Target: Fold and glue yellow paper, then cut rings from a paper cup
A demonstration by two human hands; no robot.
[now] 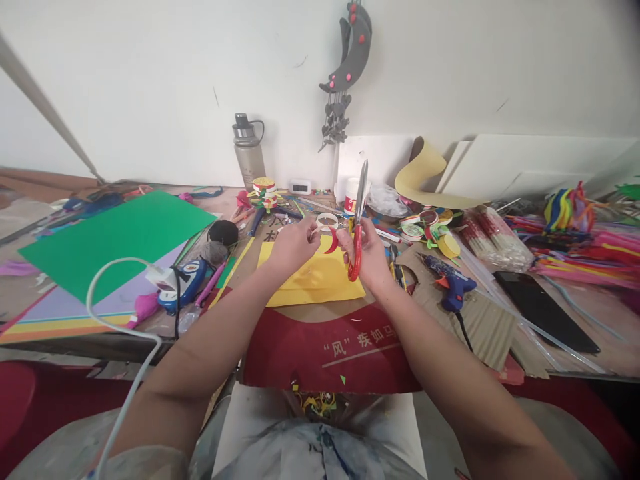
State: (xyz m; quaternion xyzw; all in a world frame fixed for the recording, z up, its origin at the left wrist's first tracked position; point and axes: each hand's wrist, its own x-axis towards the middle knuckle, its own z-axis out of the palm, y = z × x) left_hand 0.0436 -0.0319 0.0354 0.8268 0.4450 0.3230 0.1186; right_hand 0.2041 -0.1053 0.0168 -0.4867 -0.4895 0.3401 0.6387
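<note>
My right hand [373,257] is wrapped round a pair of red-handled scissors [356,250], whose metal blades point upward and look closed. A small curved red strip [330,243] bridges the gap between my two hands, close to the right thumb. My left hand [293,247] is closed in a pinch at the strip's other end; its fingertips partly hide what they grip. Below both hands lie yellow sheets [320,287] on a cardboard and dark red board [320,347]. Just behind the strip is a pale ring [327,221].
Green sheet [120,233] and coloured papers lie left, beside a blue device [183,287] with a white cable. To the right are a blue glue gun [450,280], a black phone [545,310] and pipe cleaners [600,247]. A bottle [249,157] stands at the wall.
</note>
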